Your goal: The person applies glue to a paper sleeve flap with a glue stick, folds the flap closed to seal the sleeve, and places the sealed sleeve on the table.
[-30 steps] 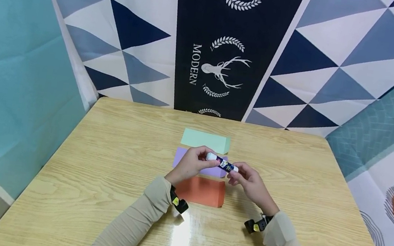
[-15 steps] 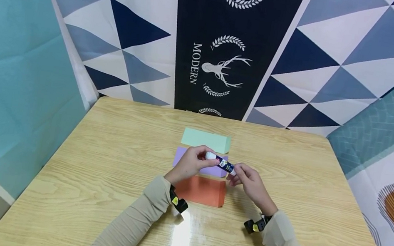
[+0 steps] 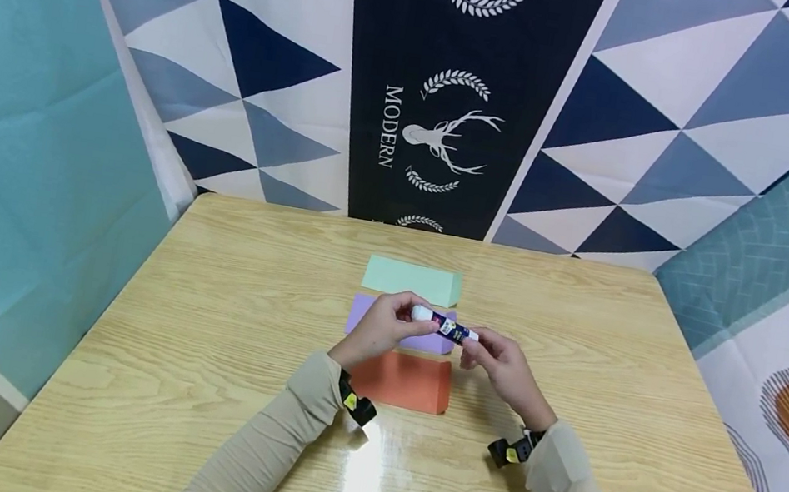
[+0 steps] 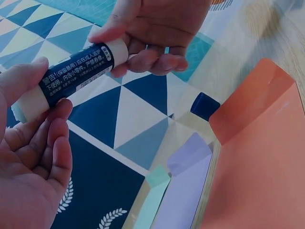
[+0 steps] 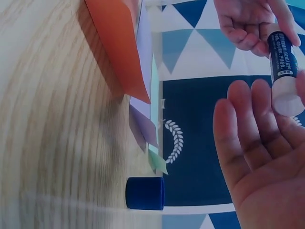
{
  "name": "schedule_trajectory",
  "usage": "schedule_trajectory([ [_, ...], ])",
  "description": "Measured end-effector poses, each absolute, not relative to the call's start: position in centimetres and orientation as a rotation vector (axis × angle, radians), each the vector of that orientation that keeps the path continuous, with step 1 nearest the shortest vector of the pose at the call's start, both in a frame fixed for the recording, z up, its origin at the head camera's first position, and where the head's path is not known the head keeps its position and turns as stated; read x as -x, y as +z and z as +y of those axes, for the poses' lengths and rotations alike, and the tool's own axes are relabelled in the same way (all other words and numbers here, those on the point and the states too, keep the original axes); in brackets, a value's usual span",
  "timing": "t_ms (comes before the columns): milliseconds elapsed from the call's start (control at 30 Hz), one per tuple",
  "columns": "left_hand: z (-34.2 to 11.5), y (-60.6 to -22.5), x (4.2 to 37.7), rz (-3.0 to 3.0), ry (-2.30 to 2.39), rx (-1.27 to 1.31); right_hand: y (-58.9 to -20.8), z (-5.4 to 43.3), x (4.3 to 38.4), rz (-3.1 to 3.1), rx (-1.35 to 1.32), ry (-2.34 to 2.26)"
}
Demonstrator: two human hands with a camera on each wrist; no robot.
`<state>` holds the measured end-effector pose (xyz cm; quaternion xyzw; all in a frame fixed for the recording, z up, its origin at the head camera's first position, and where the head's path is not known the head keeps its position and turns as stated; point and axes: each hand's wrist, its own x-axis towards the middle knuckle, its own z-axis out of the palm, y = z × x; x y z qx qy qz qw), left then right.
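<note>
A glue stick with a dark printed label and white ends is held between both hands, over the purple folded paper. My left hand pinches it near its uncapped end, thumb on one side and fingers on the other. At the opposite end, the thumb and fingers of my right hand grip the white base. A dark blue cap stands on the table beside the papers in the right wrist view; the right hand hides it from the head view.
Three folded paper strips lie in a row on the wooden table: mint green farthest, purple in the middle, orange nearest. Each has a bent-up flap at its right end. Patterned cloth hangs behind the table.
The right thumb and fingers have shifted on the glue stick's base, which they covered more half a second ago. The left hand and the papers stay where they were.
</note>
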<state>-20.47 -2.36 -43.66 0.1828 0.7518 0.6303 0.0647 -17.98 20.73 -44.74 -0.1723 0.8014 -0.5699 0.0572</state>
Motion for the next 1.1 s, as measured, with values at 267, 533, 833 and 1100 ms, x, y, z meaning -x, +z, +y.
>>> schedule_trajectory([
  [267, -2.5, -43.7, 20.4, 2.250, 1.900, -0.574, -44.7, 20.5, 17.9, 2.324, 0.450, -1.801],
  [533, -2.5, -43.7, 20.4, 2.282, 1.908, -0.551, -44.7, 20.7, 17.9, 2.398, 0.445, -1.838],
  [833, -2.7, -43.6, 20.3, 2.268, 1.907, -0.553, -44.6, 20.3, 17.8, 2.413, 0.543, -1.782],
  [1100, -2.8, -43.7, 20.3, 2.257, 1.868, -0.597, -44.3, 19.7, 17.8, 2.290, 0.426, -1.846],
])
